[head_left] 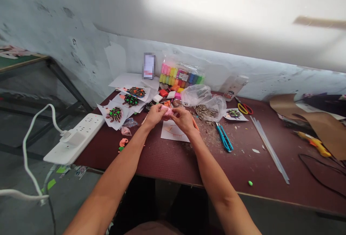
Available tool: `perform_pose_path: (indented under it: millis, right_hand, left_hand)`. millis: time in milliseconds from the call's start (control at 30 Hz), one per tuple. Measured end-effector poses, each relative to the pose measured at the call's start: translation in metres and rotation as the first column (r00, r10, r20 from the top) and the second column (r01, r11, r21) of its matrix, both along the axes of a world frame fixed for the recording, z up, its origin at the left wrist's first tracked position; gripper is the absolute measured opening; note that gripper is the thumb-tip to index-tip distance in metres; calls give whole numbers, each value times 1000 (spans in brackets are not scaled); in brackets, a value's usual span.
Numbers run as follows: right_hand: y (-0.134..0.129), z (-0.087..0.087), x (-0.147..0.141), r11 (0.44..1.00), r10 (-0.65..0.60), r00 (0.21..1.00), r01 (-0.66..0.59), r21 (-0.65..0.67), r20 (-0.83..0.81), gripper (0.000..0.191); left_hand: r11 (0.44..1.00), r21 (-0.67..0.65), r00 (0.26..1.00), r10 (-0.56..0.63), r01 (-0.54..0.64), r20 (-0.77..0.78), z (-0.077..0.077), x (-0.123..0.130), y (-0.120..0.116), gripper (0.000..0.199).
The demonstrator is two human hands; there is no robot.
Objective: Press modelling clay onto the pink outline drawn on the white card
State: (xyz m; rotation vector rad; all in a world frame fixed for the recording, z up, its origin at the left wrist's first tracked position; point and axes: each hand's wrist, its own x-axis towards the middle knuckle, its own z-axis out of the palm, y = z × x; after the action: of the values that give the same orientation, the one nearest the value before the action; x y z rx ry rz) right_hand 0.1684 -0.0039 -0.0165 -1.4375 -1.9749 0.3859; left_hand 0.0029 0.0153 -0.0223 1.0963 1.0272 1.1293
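Observation:
Above the middle of the desk, my left hand [154, 116] and my right hand [184, 119] meet around a soft pink lump of modelling clay [167, 111]. Fingers of both hands are closed on it, and part of the lump is hidden by them. Beneath my hands lies a white sheet [173, 134] with an orange-brown outline drawing, partly covered by my right hand. To the left are paper sheets with seed-covered hedgehog pictures [115, 114] dotted in green or orange. Right of my hands, striped seeds [205, 111] spill from a clear plastic bag [218, 106].
Packs of coloured clay [182, 78] stand against the wall beside a phone [149, 65]. A blue utility knife [224, 137], scissors [244, 109], clear glue sticks [270, 150] and a yellow glue gun [315, 145] lie to the right. A white power strip [78, 137] borders the left edge.

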Motion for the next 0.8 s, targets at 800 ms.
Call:
perform_pose_path:
  millis: [800]
  right_hand:
    - [-2, -17, -6, 994, -48, 989, 61, 86, -138, 18]
  left_hand:
    - [988, 136, 996, -70, 77, -55, -2, -1, 1, 31]
